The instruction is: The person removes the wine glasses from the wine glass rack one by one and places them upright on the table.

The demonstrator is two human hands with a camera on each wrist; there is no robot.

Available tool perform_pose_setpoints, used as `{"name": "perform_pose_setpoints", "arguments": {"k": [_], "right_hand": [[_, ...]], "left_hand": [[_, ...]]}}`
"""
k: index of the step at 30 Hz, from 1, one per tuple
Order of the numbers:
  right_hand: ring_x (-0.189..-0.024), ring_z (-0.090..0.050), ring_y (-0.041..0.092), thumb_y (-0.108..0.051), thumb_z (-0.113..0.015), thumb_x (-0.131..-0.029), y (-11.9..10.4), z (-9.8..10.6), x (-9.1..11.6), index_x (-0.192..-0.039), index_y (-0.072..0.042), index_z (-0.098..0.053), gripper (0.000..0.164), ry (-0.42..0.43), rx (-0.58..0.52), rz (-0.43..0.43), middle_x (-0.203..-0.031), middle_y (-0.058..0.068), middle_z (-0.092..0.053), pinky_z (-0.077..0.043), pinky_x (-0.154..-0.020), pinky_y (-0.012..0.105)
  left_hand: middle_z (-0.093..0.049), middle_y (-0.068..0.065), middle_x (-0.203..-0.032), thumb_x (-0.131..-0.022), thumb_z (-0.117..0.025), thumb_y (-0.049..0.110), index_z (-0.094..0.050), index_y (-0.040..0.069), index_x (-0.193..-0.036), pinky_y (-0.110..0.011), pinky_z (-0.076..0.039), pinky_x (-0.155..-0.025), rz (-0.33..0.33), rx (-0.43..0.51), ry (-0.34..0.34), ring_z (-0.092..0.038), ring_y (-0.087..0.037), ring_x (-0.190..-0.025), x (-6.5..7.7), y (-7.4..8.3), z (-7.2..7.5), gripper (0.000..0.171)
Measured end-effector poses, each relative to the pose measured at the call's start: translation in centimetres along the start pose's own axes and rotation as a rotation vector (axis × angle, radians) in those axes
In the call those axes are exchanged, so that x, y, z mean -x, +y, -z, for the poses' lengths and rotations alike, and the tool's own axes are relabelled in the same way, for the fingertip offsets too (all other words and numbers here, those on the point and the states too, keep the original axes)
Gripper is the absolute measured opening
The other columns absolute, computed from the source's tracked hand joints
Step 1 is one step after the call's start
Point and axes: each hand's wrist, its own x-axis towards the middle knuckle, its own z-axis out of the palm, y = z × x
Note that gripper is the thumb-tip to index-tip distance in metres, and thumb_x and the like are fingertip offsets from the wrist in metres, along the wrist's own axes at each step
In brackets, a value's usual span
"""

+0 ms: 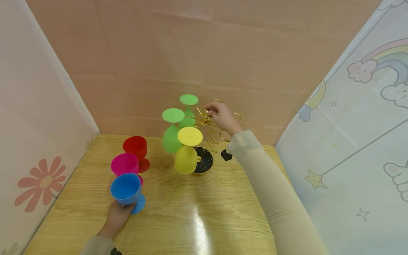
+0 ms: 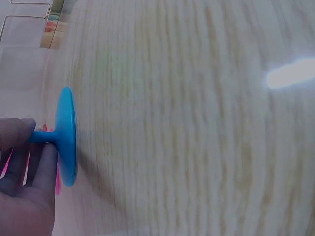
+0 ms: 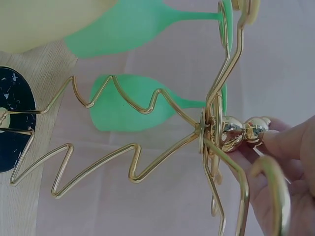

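Over tabletop [image 1: 178,223], hands [image 1: 116,216] [image 1: 221,115] — left gripping blue goblet [image 1: 126,188], right gold knob [image 3: 232,139]

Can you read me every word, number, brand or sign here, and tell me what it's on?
There are none to read: no lettering shows on the blue cup, pink cup, red cup, yellow cup, green cups or gold rack. The side walls show only drawings, like a rainbow, star and flower.
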Motion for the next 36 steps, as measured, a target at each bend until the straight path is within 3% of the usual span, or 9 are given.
{"name": "perform_pose_setpoints", "arguments": {"k": [9, 15, 21, 24, 28, 31, 36], "right_hand": [[-0.123, -0.058, 0.03, 0.001, -0.05, -0.104, 0.4, 0.0, 0.3, -0.127, -0.002, -0.068, 0.03, 0.011, -0.028, -0.009, -0.131, 0.014, -0.061, -0.048, -0.103, 0.043], [-0.115, -0.061, 0.029, 0.0, -0.05, -0.104, 0.4, -0.1, 0.4, -0.129, -0.002, -0.068, 0.03, 0.013, -0.069, -0.025, -0.132, 0.015, -0.062, -0.049, -0.085, 0.038], [-0.108, -0.063, 0.027, -0.001, -0.051, -0.104, 0.4, -0.3, 0.5, -0.128, -0.002, -0.068, 0.029, 0.021, -0.089, -0.032, -0.129, 0.015, -0.064, -0.047, -0.078, 0.033], [-0.108, -0.064, 0.027, -0.001, -0.052, -0.104, 0.5, -0.4, 0.5, -0.128, -0.002, -0.068, 0.029, 0.025, -0.096, -0.029, -0.129, 0.015, -0.064, -0.047, -0.077, 0.033], [-0.107, -0.063, 0.027, -0.003, -0.052, -0.104, 0.6, -0.4, 0.4, -0.128, -0.002, -0.068, 0.028, 0.028, -0.105, -0.029, -0.13, 0.015, -0.064, -0.047, -0.076, 0.033], [-0.105, -0.063, 0.026, -0.004, -0.053, -0.105, 0.6, -0.5, 0.4, -0.128, -0.003, -0.068, 0.028, 0.03, -0.11, -0.036, -0.131, 0.014, -0.064, -0.047, -0.074, 0.031], [-0.099, -0.061, 0.025, -0.004, -0.053, -0.105, 0.7, -0.7, 0.5, -0.128, -0.003, -0.069, 0.028, 0.033, -0.12, -0.052, -0.13, 0.013, -0.065, -0.045, -0.068, 0.03]], "left_hand": [[-0.057, -0.038, -0.126, -0.097, -0.064, 0.001, -0.046, -0.017, -0.13, -0.068, -0.045, -0.098, -0.037, -0.04, 0.059, -0.055, -0.056, -0.119, 0.6, -0.2, 0.0, 0.042], [-0.057, -0.038, -0.126, -0.097, -0.059, 0.001, -0.046, -0.016, -0.127, -0.066, -0.045, -0.099, 0.069, -0.056, 0.057, -0.054, -0.056, -0.121, 1.1, 0.4, 0.2, 0.037], [-0.063, -0.035, -0.117, -0.1, -0.052, 0.01, -0.054, -0.016, -0.117, -0.06, -0.052, -0.091, 0.165, -0.116, 0.014, -0.06, -0.052, -0.112, 1.6, 1.1, -0.3, 0.031], [-0.068, -0.029, -0.104, -0.1, -0.054, 0.014, -0.061, -0.014, -0.111, -0.053, -0.057, -0.082, 0.195, -0.132, -0.016, -0.066, -0.045, -0.098, 1.8, 1.3, -0.8, 0.031], [-0.069, -0.011, -0.086, -0.098, -0.057, 0.015, -0.067, -0.007, -0.098, -0.039, -0.055, -0.069, 0.22, -0.119, -0.05, -0.065, -0.026, -0.081, 2.1, 1.7, -1.5, 0.024], [-0.07, -0.006, -0.083, -0.096, -0.06, 0.013, -0.069, -0.003, -0.093, -0.035, -0.055, -0.067, 0.201, -0.103, -0.05, -0.066, -0.023, -0.079, 2.3, 2.2, -2.2, 0.019], [-0.072, -0.008, -0.095, -0.096, -0.063, 0.008, -0.07, -0.002, -0.1, -0.04, -0.059, -0.075, 0.135, -0.035, -0.098, -0.07, -0.026, -0.09, 2.5, 3.3, -3.4, 0.013]]}}
